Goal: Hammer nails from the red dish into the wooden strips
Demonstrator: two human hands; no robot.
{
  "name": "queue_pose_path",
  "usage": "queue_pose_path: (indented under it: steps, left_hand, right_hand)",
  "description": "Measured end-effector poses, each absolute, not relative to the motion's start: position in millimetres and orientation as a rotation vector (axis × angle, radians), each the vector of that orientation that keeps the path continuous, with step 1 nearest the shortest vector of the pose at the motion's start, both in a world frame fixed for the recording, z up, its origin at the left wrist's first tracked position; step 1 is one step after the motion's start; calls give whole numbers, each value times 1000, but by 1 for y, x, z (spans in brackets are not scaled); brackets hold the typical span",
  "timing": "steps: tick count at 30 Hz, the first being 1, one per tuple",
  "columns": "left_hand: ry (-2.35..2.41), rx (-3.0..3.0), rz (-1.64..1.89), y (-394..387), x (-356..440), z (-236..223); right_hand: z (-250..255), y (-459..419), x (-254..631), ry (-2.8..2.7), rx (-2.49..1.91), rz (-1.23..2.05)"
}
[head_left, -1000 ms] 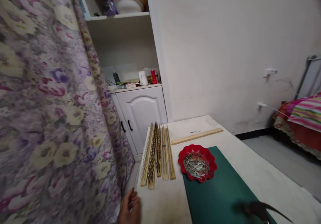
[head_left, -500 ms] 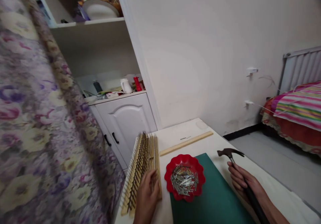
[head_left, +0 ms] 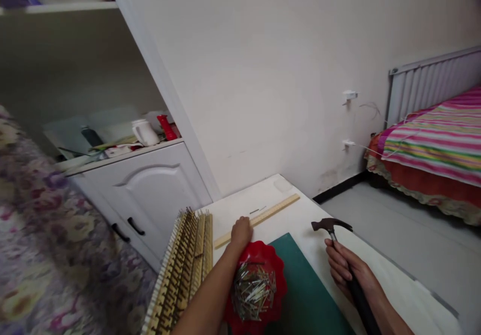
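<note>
One bare strip (head_left: 259, 219) of pale wood lies flat on the white table (head_left: 300, 225), slanting up to the right, just behind the bowl (head_left: 263, 285). Its near left end is covered by the left hand (head_left: 241, 232); fingers are curled down onto it, but whether it is pinched or only touched cannot be told. The left forearm passes over the bowl's left rim. The bowl is red, scalloped, filled with loose metal nails (head_left: 252, 291). Right of the bowl, a green mat (head_left: 304, 295) is spread on the table, and the bowl overlaps its left edge. Further right of the bowl, a hammer (head_left: 332, 225) is gripped by the right hand (head_left: 347, 270), fingers clenched round the dark handle, the head held up near the mat's far corner. Left of the bowl, several strips studded with upright nails (head_left: 184, 270) are laid side by side along the table edge. Two small dark pieces (head_left: 257, 210) lie on the table just behind the bare strip; what they are cannot be told. Behind and left of the bowl, a white cabinet (head_left: 150, 195) carries a white jug (head_left: 145, 132) and a red object (head_left: 165, 127). Far left, flowered fabric (head_left: 33, 235) is seen. Far right of the bowl, a bed with a striped cover (head_left: 436, 139) stands by a radiator (head_left: 424, 87).
</note>
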State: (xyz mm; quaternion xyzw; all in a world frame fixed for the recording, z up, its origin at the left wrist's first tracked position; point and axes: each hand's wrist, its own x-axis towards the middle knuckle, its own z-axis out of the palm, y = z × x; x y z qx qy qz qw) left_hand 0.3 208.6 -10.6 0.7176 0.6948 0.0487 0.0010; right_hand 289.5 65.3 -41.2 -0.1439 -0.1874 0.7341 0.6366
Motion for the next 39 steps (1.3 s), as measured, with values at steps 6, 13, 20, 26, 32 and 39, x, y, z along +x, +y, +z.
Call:
queue_pose_path:
  steps: [6,13,20,26,32,39]
  left_hand:
    - [2283,2209,-36,231,10,-20]
    - [2308,2278,-26,227,22,-6]
    - [2256,2490,176,192,63,40]
    - [2058,2608,545,109,88,79]
    - [1479,1994,771,3,71,68]
    - [915,961,694,-79,56,33]
  right_hand:
    - [-37,62,295,-443,-372,1671]
    - [-36,56,303,-467,-429,1660]
    - [-27,52,309,-482,-390,1589]
    - [-26,38,331,-472,-371,1502]
    - [-37,14,352,-485,-406,1505]
    - [-45,-9,356,-546,-439,1541]
